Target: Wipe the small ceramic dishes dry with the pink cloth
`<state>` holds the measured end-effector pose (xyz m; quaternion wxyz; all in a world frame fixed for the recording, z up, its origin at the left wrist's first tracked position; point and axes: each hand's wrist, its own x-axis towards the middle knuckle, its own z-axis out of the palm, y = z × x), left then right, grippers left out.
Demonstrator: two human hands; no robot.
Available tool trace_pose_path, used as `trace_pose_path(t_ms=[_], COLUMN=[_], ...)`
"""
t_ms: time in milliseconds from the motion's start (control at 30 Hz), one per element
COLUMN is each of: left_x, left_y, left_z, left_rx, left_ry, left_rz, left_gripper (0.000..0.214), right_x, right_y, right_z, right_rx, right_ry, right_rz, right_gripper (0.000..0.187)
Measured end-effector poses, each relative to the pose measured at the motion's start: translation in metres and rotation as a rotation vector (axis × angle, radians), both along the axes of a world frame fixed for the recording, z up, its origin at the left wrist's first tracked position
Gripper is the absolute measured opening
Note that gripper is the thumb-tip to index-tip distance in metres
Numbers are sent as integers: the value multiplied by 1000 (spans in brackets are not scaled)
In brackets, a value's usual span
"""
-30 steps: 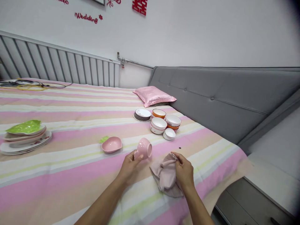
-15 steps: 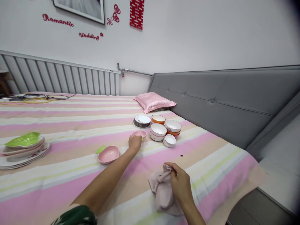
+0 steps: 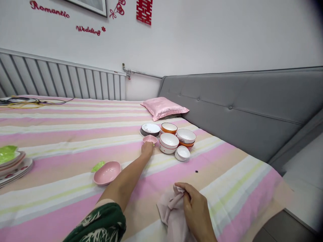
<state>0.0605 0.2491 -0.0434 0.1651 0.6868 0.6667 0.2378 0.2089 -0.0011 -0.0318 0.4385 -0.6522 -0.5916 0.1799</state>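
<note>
My left hand (image 3: 147, 149) reaches forward over the bed, its fingers closed on the near edge of a small pink bowl (image 3: 150, 139). That bowl is beside a stack of small plates (image 3: 150, 128) and left of the stacked white bowls (image 3: 169, 142). Low in front, my right hand (image 3: 196, 208) pinches a crumpled pale pink cloth (image 3: 173, 210) between thumb and fingers; the cloth droops onto the bedspread. Another pink bowl (image 3: 107, 173) with a green leaf-shaped handle (image 3: 98, 166) lies left of my left forearm.
Orange-rimmed bowls (image 3: 169, 127), a larger bowl stack (image 3: 186, 136) and small white dishes (image 3: 182, 153) are grouped together. Stacked leaf-shaped plates (image 3: 12, 168) lie at far left, cables (image 3: 32, 101) behind. A pink pillow (image 3: 165, 108) rests by the grey headboard (image 3: 234, 107). A small black piece (image 3: 196, 171) lies nearby.
My left hand has moved slightly farther forward with the small pink bowl, closer to the plate stack. My right hand still grips the cloth, and the view has shifted a little.
</note>
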Motion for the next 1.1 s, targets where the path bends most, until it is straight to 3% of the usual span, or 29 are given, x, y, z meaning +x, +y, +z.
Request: trace_pose_path(t_ms=[200,400,533,700,800,867,1000,1100], left_x=[6,7,-1,-19,-46,-75,-149,-193], left_y=[15,4,-22,-88,-133,-158,-196,-221], left_z=[-8,0,14,28,34,39,50,49], left_rx=[-16,69,129,114,90,83,67,-18], left_ry=[184,290,330,343,301,260,141,-14], left_rz=[-60,-61,-38,-66,-47,34,333,564], left_gripper=[33,33,33,32,30,31,46,56], right_x=[0,-3,-7,-9,-13,-17,-26,-30], right_y=[5,1,-3,-8,-16,-23,-37,-42], right_z=[-1,-2,-8,-20,-23,-21,-15,-13], right_rx=[-6,17,39,-47,-67,-76,-82,-82], right_ry=[-15,-29,-35,-85,-95,-92,-86,-76], right_rz=[15,15,10,68,74,61,61,62], right_gripper=[40,39,39,39,39,40,40,40])
